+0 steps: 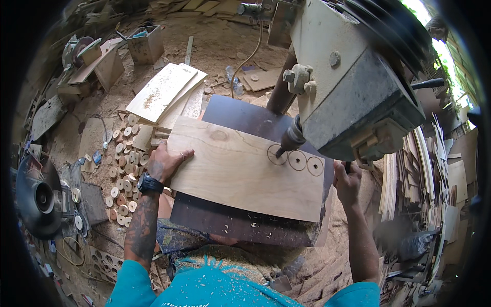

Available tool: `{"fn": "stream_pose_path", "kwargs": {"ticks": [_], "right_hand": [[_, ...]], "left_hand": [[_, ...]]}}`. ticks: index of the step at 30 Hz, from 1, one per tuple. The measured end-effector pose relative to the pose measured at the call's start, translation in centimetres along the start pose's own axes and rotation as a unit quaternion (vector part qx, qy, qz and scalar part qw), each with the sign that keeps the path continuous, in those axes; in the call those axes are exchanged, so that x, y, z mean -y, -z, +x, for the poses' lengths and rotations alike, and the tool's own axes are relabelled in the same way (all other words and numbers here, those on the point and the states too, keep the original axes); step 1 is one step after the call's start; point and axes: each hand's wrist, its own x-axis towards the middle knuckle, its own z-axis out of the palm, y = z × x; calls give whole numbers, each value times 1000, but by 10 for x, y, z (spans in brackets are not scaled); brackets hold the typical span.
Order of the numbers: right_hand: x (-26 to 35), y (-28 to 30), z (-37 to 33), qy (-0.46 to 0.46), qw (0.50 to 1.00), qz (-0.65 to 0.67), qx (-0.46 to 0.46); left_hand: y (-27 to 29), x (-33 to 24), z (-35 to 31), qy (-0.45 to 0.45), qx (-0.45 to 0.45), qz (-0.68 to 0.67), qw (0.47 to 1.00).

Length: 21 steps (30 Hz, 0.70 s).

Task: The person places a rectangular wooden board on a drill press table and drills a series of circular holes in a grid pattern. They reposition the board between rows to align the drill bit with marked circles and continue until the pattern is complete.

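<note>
A pale plywood board [235, 179] lies across a dark sheet-topped table [225, 220]. My left hand [166, 161] grips the board's left end, thumb on top. Over the board's far right part stands a drill press [353, 97]. Its chuck [293, 135] points down into the leftmost of three ring-shaped cuts [298, 160]; the other two have a small hole at their middle. The cutter's tip at the wood is too small to make out. My right hand [348, 179] is closed round a black handle [348, 166] of the press, right of the board.
Many round wooden discs [123, 179] are heaped left of the table. Rectangular boards [163, 92] dusted with shavings lie beyond them. A black fan [41, 197] stands at far left. Wood strips [427, 163] are stacked at right. Sawdust covers the floor.
</note>
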Motion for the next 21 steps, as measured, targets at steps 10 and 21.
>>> {"fn": "stream_pose_path", "kwargs": {"ticks": [10, 21], "right_hand": [[1, -4, 1, -13, 999, 39, -6], [189, 77, -13, 110, 991, 26, -73]], "left_hand": [[0, -3, 0, 35, 12, 26, 999], [7, -12, -6, 35, 16, 28, 999]]}}
